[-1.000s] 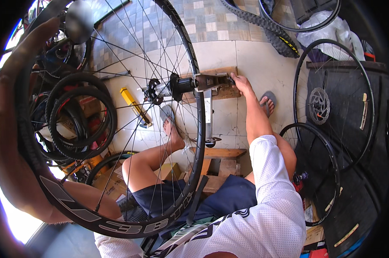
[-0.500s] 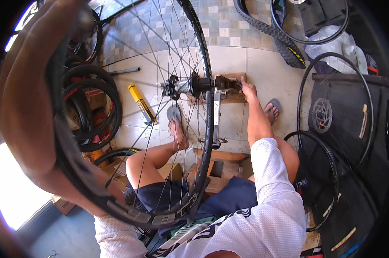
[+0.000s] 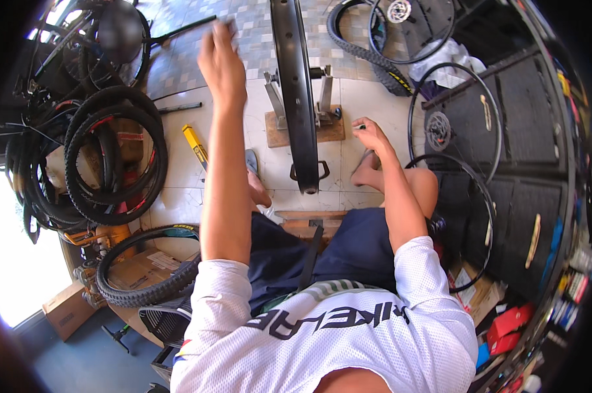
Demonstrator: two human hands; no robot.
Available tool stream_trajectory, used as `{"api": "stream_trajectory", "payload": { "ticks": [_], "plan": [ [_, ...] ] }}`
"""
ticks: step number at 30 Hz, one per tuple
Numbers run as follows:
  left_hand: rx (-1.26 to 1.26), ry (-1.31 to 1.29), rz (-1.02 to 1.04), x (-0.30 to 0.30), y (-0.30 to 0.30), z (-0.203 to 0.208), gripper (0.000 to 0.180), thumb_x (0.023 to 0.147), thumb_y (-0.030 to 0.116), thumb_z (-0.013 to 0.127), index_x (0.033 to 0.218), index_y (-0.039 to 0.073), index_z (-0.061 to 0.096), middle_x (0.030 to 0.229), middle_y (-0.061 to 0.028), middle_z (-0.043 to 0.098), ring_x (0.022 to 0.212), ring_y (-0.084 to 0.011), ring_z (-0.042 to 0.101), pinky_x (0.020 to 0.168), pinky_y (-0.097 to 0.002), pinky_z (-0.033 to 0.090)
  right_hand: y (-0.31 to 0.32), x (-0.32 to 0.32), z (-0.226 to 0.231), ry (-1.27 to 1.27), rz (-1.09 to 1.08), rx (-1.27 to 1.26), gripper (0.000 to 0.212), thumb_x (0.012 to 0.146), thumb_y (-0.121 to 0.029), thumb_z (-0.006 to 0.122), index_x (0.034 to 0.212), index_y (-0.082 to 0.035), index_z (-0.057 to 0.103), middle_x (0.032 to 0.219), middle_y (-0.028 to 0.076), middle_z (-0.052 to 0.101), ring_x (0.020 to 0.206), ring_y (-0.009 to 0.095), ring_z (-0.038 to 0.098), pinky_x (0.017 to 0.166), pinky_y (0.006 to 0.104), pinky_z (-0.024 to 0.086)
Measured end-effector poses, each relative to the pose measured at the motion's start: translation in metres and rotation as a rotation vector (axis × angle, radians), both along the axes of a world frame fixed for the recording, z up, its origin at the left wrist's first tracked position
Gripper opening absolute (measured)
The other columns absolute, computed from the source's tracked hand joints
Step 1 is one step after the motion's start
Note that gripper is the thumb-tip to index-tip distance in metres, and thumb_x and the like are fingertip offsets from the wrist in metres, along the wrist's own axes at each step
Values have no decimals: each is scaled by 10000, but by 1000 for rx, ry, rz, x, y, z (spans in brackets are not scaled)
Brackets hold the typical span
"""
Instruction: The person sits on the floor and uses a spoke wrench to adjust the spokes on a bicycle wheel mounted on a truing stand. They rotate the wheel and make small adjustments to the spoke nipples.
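Observation:
A black bicycle wheel [image 3: 296, 98] stands upright, edge-on to me, between the two metal arms of a truing stand [image 3: 324, 98]. The stand is fixed to a wooden base [image 3: 278, 136] on the floor. Left of the wheel, my left hand [image 3: 222, 72] is raised and apart from it, slightly blurred, with fingers extended and nothing visible in them. My right hand [image 3: 370, 133], just right of the base, has its thumb and fingers pinched together. Something small and dark shows at those fingertips, too small to name.
A yellow box [image 3: 194, 145] lies on the tiles near my left foot. Several tyres [image 3: 80, 177] are piled at the left, with another tyre [image 3: 122, 298] on cardboard below. At the right, wheels [image 3: 410, 124] lean against a black cabinet [image 3: 528, 118].
The wheel has gone from tilted close to me to upright in the stand. My left hand has let go of its rim and moved away; my right hand has drawn back from the stand.

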State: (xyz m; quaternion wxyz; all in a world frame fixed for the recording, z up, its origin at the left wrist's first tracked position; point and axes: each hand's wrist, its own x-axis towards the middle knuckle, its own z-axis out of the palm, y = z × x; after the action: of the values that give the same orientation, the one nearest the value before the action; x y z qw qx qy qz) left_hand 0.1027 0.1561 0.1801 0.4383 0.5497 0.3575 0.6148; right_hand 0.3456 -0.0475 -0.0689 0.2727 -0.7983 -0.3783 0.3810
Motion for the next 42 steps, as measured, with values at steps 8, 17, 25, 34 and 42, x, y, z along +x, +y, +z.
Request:
{"api": "stream_trajectory", "payload": {
  "ticks": [8, 17, 25, 34, 42],
  "plan": [
    [-670, 287, -293, -65, -149, -213, 360, 1013, 295, 488, 1205, 14, 604, 997, -68, 668, 896, -145, 631, 741, -286, 507, -96, -62, 71, 107, 15, 213, 413, 781, -70, 609, 1194, -69, 586, 849, 74, 611, 725, 183, 586, 691, 321, 491],
    [-627, 359, -481, -56, -171, -214, 372, 1005, 294, 515, 1225, 8, 608, 966, -49, 665, 863, -119, 598, 689, -266, 469, -109, -114, 74, 2, 71, 232, 397, 805, -111, 620, 1198, -77, 574, 872, 81, 616, 725, 208, 591, 719, 337, 495],
    [-630, 361, -462, -53, -155, -232, 380, 990, 299, 514, 1100, -45, 632, 863, -54, 659, 775, -130, 592, 656, -295, 479, -95, -116, 52, -109, 122, 146, 372, 809, -149, 590, 1173, -76, 583, 895, 161, 687, 881, 356, 655, 793, 426, 504],
    [-369, 587, -421, -48, -165, -164, 348, 915, 277, 576, 914, -59, 668, 728, -164, 665, 658, -144, 594, 634, -339, 481, -103, -108, 34, -130, 120, 94, 338, 807, -146, 566, 1130, -54, 609, 926, 196, 686, 898, 380, 648, 803, 450, 499],
    [-152, 310, -413, -41, -125, -60, 274, 956, 236, 587, 1002, -27, 646, 703, -55, 631, 650, -103, 575, 566, -281, 444, -116, -103, 23, -139, 121, 78, 364, 796, -149, 576, 1145, -50, 607, 907, 185, 686, 889, 362, 652, 798, 428, 502]
  ]
}}
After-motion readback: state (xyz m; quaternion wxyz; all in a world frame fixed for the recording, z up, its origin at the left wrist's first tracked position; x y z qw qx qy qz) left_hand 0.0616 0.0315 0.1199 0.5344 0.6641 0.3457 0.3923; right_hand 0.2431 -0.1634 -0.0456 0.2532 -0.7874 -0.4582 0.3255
